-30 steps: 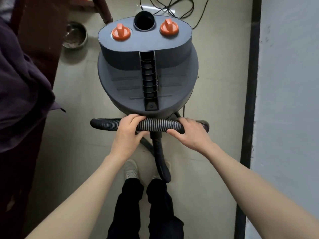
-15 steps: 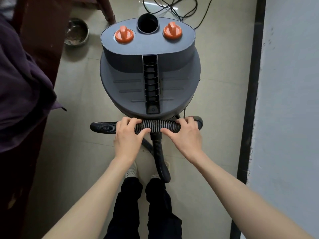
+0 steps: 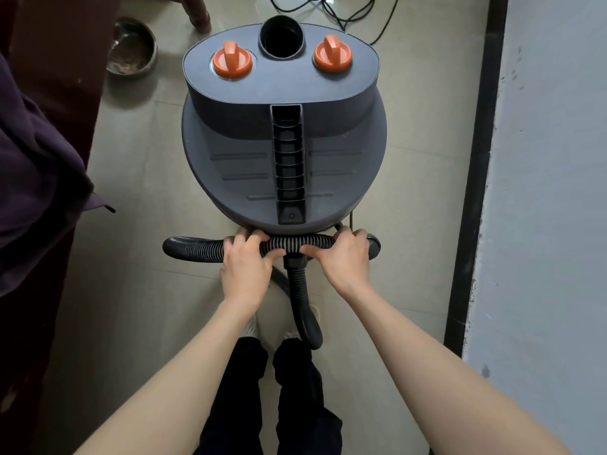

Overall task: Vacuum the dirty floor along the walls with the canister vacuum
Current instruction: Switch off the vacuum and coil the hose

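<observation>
A grey canister vacuum (image 3: pixel 282 133) stands on the tiled floor (image 3: pixel 138 290) in front of me, with two orange knobs and a round open port on its top. A black ribbed hose (image 3: pixel 193 249) runs crosswise just below the canister's near edge, and another stretch of it drops down toward my feet. My left hand (image 3: pixel 246 267) grips the hose left of centre. My right hand (image 3: pixel 345 257) grips it right of centre, fingers curled over the top. The hose's far end is hidden under the canister.
A white wall (image 3: pixel 542 192) with a black skirting strip (image 3: pixel 476 192) runs along the right. Dark red furniture (image 3: pixel 56 93) draped with purple cloth (image 3: pixel 29 178) fills the left. A metal bowl (image 3: pixel 131 47) and black cables (image 3: pixel 331 8) lie on the floor beyond the vacuum.
My hands have drawn closer together on the hose, the right one sliding left. The fingers of both have curled tighter round it. The canister sits slightly farther right in the view.
</observation>
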Demonstrator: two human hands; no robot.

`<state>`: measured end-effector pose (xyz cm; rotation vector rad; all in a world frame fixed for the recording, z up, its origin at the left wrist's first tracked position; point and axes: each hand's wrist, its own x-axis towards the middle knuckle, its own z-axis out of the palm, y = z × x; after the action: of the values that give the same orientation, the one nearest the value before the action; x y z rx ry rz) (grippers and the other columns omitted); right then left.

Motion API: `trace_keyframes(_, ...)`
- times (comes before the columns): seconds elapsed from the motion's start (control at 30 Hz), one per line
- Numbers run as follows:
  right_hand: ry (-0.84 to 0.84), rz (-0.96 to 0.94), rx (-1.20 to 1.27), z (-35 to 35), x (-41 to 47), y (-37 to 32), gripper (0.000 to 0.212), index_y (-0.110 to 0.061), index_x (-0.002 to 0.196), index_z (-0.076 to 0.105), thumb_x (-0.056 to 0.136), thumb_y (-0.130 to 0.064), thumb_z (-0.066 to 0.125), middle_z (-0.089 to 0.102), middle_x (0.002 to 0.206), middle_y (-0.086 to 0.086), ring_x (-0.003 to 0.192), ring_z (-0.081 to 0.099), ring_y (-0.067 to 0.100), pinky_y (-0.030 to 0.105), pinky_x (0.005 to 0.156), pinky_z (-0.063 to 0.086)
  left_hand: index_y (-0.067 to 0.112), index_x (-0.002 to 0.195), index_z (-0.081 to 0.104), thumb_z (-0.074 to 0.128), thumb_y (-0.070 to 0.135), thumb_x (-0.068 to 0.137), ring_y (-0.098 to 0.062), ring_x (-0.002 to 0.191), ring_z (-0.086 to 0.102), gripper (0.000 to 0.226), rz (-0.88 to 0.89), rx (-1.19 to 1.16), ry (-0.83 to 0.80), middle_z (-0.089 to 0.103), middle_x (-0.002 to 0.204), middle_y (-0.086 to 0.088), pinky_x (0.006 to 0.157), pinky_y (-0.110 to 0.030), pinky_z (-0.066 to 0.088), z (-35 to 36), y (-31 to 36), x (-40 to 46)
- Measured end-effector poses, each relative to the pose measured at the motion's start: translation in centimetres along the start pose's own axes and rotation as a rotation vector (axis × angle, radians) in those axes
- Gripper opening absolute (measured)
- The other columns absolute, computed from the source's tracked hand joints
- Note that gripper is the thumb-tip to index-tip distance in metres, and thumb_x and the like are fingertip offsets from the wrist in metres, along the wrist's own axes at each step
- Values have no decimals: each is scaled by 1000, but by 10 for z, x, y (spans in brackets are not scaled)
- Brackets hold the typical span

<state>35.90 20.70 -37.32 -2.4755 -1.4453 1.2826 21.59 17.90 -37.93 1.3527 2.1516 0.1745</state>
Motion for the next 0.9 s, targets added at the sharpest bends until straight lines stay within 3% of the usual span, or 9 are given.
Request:
trace_keyframes(0.23, 18, -48, -10, -2, 5, -5, 74, 0, 122, 52, 75, -52, 76, 47, 122, 14, 121, 46, 34, 42, 101, 40, 12, 114, 64, 67, 37, 84, -30, 114, 42, 39, -23, -45, 0, 54, 118, -10, 85, -43, 40, -1, 5, 9)
trace_keyframes(0.37, -40, -91, 6, -10, 3, 1, 52, -2, 122, 53, 86, -36, 70, 47, 126, 15, 120, 48, 35, 37, 97, 38, 11, 118, 61, 65, 34, 87, -31, 117, 42, 40, 31, -70, -33, 51, 122, -13, 96, -40, 36, -5, 5, 12)
trace_keyframes(0.57, -138, -154, 56, -34, -21, 12, 38, -8, 125, 58, 94, -30, 59, 59, 125, 9, 119, 52, 25, 29, 91, 38, 13, 141, 41, 53, 37, 94, -29, 132, 37, 55, 198, 72, -322, 42, 141, -11, 109, -40, 32, -29, -6, 10)
trace_keyframes(0.67, -137, -219, 30, -49, -41, 17, 45, -10, 134, 52, 95, -31, 58, 56, 133, 9, 125, 49, 24, 29, 98, 36, 14, 145, 34, 49, 41, 95, -27, 134, 36, 59, 287, 211, -411, 39, 145, -11, 111, -41, 30, -48, -1, -4)
trace_keyframes(0.77, -125, -308, -58, -81, -66, 24, 56, -12, 145, 40, 96, -35, 57, 47, 144, 8, 134, 40, 24, 31, 109, 29, 17, 146, 33, 48, 41, 96, -22, 135, 36, 58, 396, 252, -386, 38, 147, -4, 112, -42, 28, -73, 22, -26)
trace_keyframes(0.9, -14, -438, -166, -155, -100, 39, 63, -14, 149, 35, 96, -41, 56, 42, 149, 6, 138, 37, 23, 38, 114, 26, 19, 147, 31, 48, 40, 95, -18, 138, 32, 59, 513, 221, -234, 37, 149, -1, 115, -46, 23, -112, 79, -63)
